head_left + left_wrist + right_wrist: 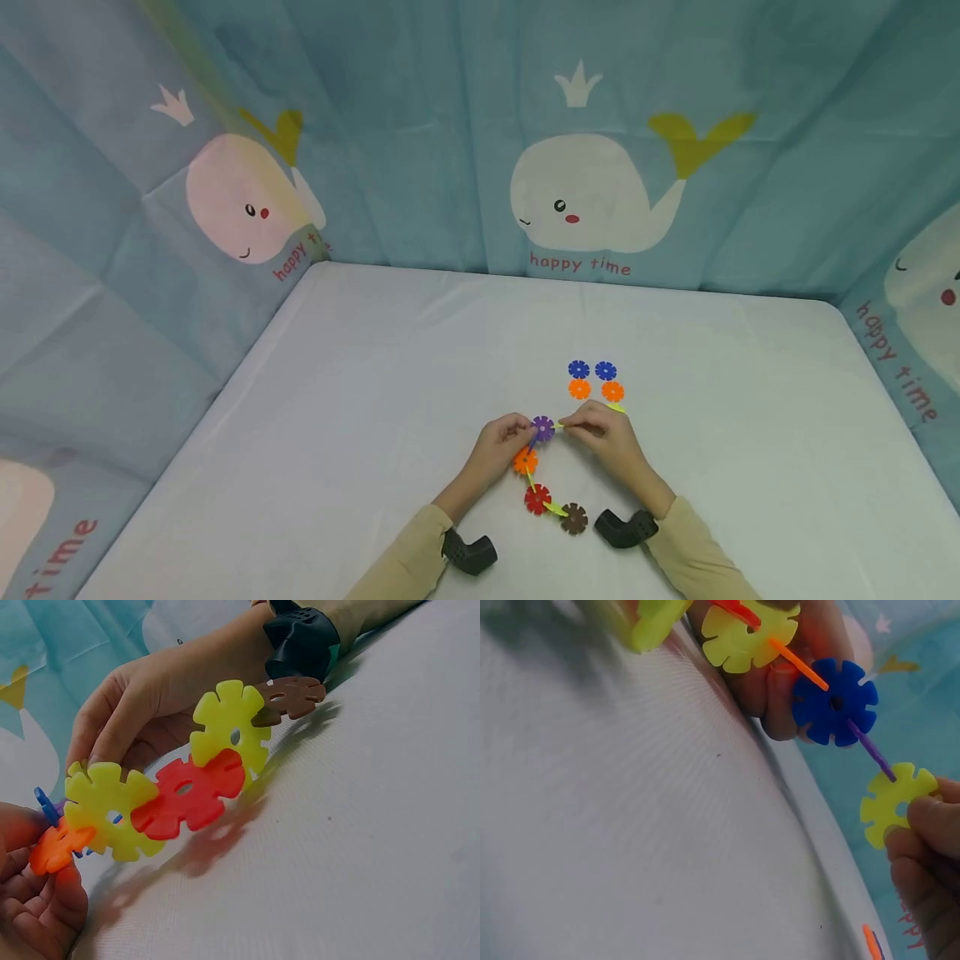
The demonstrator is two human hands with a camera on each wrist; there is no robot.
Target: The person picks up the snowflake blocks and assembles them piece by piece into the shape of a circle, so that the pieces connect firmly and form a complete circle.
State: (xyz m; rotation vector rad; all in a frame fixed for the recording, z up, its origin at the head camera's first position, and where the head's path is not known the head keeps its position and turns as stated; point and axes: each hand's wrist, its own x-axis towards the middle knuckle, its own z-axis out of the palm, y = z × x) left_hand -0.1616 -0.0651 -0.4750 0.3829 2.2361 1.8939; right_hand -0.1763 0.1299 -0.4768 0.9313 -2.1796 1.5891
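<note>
My left hand [495, 447] grips a chain of notched plastic interlocking discs, its fingers at the orange disc [61, 846] and the blue disc [835, 703]. A purple disc [543, 428] is slotted into the blue one. Between thumb and fingers, my right hand [607, 435] pinches a yellow disc [889, 808], whose edge meets the purple disc. From the orange disc the chain runs towards the person through a second yellow disc [109, 796], a red disc [186, 796], a third yellow disc [229, 720] and a brown disc [574, 518] at its end.
Beyond the right hand, two blue discs [579, 369] and two orange discs [580, 389] lie on the white table [337, 400]. Another yellow disc [616, 408] shows partly behind that hand. A whale-print curtain [420, 150] surrounds the table. Both wrists wear black devices [470, 554].
</note>
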